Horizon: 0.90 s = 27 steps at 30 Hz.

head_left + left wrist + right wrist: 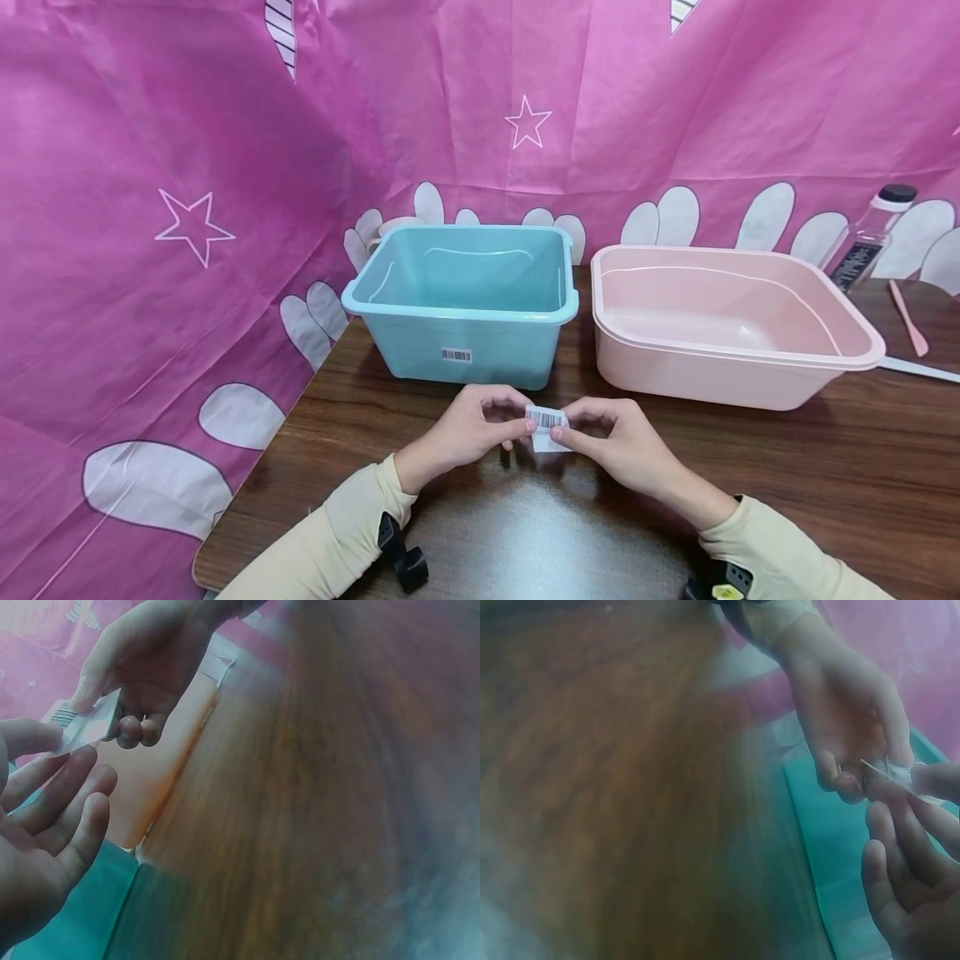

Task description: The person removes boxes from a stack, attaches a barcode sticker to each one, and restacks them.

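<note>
Between both hands, just in front of the teal bin (480, 333), is a small white barcode sticker (546, 418) on a piece of white paper. My left hand (480, 425) pinches its left edge between thumb and fingers. At the right edge, my right hand (622, 442) pinches it the same way. The left wrist view shows the barcode label (94, 727) from the side, caught between both thumbs and fingertips. In the right wrist view the paper (900, 776) appears nearly edge-on and partly covered by fingers. A similar barcode label (457, 355) is stuck on the teal bin's front.
A pink basin (720, 379) stands right of the teal bin on the brown wooden table (825, 492). Behind it at the right are a clear bottle with a black cap (858, 250), a pink stick-like tool (907, 321) and a white strip (922, 369). A pink patterned cloth (300, 167) hangs behind.
</note>
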Each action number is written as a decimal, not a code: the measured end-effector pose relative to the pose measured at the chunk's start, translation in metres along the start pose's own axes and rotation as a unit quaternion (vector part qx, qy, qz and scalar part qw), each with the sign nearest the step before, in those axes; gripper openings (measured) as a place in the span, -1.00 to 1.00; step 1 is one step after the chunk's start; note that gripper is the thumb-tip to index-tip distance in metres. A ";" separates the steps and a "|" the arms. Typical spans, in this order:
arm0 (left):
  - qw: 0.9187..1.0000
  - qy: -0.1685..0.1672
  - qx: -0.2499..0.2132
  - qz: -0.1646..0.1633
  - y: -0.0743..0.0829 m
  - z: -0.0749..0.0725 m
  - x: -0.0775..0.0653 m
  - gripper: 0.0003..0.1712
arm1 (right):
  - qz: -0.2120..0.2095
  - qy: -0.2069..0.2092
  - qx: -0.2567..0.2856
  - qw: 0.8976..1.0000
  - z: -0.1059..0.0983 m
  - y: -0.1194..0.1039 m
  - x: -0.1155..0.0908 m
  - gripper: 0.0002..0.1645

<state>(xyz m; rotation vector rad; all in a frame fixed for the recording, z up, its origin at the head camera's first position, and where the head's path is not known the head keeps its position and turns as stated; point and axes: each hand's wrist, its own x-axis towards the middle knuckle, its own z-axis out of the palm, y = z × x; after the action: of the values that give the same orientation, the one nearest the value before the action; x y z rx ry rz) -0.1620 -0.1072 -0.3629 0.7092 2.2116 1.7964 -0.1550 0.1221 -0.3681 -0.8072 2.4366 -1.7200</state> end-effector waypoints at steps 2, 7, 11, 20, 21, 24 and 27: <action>1.000 0.002 -0.002 0.004 0.000 0.000 0.000 -0.79 | -0.002 -0.008 0.004 1.000 0.000 -0.001 0.000 -0.96; 1.000 0.001 -0.009 0.012 -0.001 -0.001 0.000 -0.82 | 0.001 -0.013 0.004 1.000 0.001 -0.004 -0.001 -0.90; 1.000 -0.004 -0.013 0.014 -0.001 -0.001 0.000 -0.84 | -0.003 0.003 -0.003 1.000 0.001 -0.004 -0.001 -0.79; 1.000 -0.006 -0.013 0.004 -0.002 -0.001 0.000 -0.86 | -0.011 0.015 0.012 1.000 0.002 -0.005 -0.002 -0.73; 1.000 -0.006 -0.013 0.002 -0.002 -0.001 0.000 -0.85 | -0.012 0.015 0.012 1.000 0.003 -0.005 -0.002 -0.74; 1.000 -0.007 -0.012 0.000 -0.002 -0.001 -0.001 -0.85 | -0.015 0.014 0.006 1.000 0.003 -0.006 -0.002 -0.76; 1.000 -0.007 -0.013 0.001 -0.003 -0.001 -0.001 -0.85 | -0.013 0.015 0.001 1.000 0.003 -0.006 -0.003 -0.80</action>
<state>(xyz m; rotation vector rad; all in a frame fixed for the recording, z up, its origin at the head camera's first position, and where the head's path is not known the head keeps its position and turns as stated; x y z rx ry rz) -0.1626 -0.1089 -0.3652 0.7161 2.1758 1.8109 -0.1496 0.1192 -0.3650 -0.8239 2.4543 -1.7547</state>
